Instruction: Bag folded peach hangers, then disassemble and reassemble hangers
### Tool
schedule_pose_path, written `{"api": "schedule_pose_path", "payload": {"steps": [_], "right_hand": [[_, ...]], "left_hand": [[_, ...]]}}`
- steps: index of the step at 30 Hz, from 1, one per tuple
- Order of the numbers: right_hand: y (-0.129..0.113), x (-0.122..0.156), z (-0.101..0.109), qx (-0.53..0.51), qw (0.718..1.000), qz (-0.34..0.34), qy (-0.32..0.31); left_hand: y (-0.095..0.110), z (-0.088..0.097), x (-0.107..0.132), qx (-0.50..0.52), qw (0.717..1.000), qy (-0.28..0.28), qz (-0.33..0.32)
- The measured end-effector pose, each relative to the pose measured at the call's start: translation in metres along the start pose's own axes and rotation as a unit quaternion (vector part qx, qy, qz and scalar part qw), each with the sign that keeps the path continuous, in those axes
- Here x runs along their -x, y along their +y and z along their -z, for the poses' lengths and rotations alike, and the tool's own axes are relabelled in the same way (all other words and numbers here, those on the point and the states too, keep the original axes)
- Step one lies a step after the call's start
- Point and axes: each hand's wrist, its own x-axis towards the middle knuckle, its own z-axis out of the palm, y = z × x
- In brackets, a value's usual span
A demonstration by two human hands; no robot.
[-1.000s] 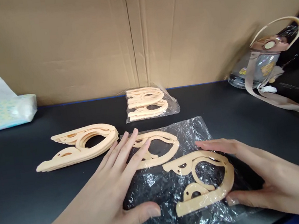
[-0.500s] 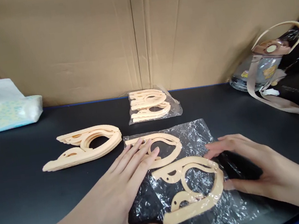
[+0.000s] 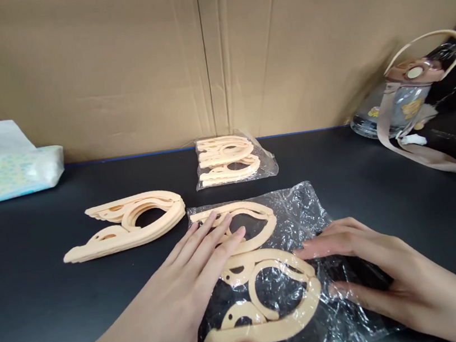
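A clear plastic bag (image 3: 297,215) lies flat on the black table with two beige folding hangers inside. The nearer folding hanger (image 3: 276,331) is folded, and the farther folding hanger (image 3: 258,240) lies just above it, partly under my fingers. My left hand (image 3: 202,288) is spread flat over the bag's left side, its thumb low against the nearer hanger. On the right, my right hand (image 3: 372,264) has thumb and fingers apart, the fingertips touching the film beside that hanger's curved end. To the left rests a stack of folded hangers (image 3: 164,233) outside the bag.
A second bagged set of hangers (image 3: 226,160) lies near the cardboard wall (image 3: 132,65) at the back. A tissue pack (image 3: 11,167) sits at the far left. At the right, a clear bottle (image 3: 404,95) with a strap leans against a black object.
The nearer hanger has slid left and slightly down inside the bag. My right hand has followed leftward and lower, while my left hand has barely moved.
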Motion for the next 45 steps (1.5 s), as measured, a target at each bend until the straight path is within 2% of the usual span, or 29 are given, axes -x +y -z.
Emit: {"api": "schedule_pose_path", "payload": {"steps": [7, 13, 15, 18, 21, 24, 26, 30, 33, 39, 45], "right_hand": [[0.0, -0.001, 0.001, 0.028, 0.998, 0.034, -0.046], [0.006, -0.002, 0.001, 0.04, 0.997, 0.054, -0.045], [0.012, -0.003, 0.003, 0.045, 0.998, 0.036, -0.013], [0.022, -0.008, 0.01, 0.062, 0.995, 0.005, 0.077], [0.024, -0.018, 0.022, 0.07, 0.987, 0.002, 0.147], [0.017, -0.035, 0.031, 0.077, 0.982, 0.026, 0.171], [0.009, -0.05, 0.031, 0.088, 0.98, 0.065, 0.164], [-0.007, -0.092, 0.02, 0.075, 0.974, 0.186, 0.105], [-0.019, -0.132, 0.004, 0.075, 0.964, 0.249, 0.058], [-0.046, -0.199, -0.035, 0.079, 0.955, 0.286, 0.0], [-0.057, -0.218, -0.057, 0.091, 0.955, 0.279, -0.033]], "left_hand": [[-0.002, 0.007, -0.004, 0.003, 0.999, -0.032, -0.023], [-0.004, 0.007, -0.002, 0.012, 0.999, -0.046, -0.02], [-0.005, 0.007, -0.002, 0.01, 0.999, -0.047, -0.022], [-0.006, 0.008, -0.003, 0.007, 0.999, -0.045, -0.027], [-0.005, 0.009, -0.006, 0.006, 0.999, -0.04, -0.031], [-0.005, 0.009, -0.008, 0.008, 0.999, -0.04, -0.033], [-0.005, 0.009, -0.008, 0.013, 0.999, -0.038, -0.033], [-0.006, 0.008, -0.007, 0.027, 0.998, -0.035, -0.038], [-0.007, 0.008, -0.005, 0.028, 0.998, -0.04, -0.041], [-0.014, 0.009, 0.0, 0.018, 0.998, -0.059, -0.033], [-0.013, 0.006, 0.003, 0.039, 0.999, -0.035, -0.006]]}}
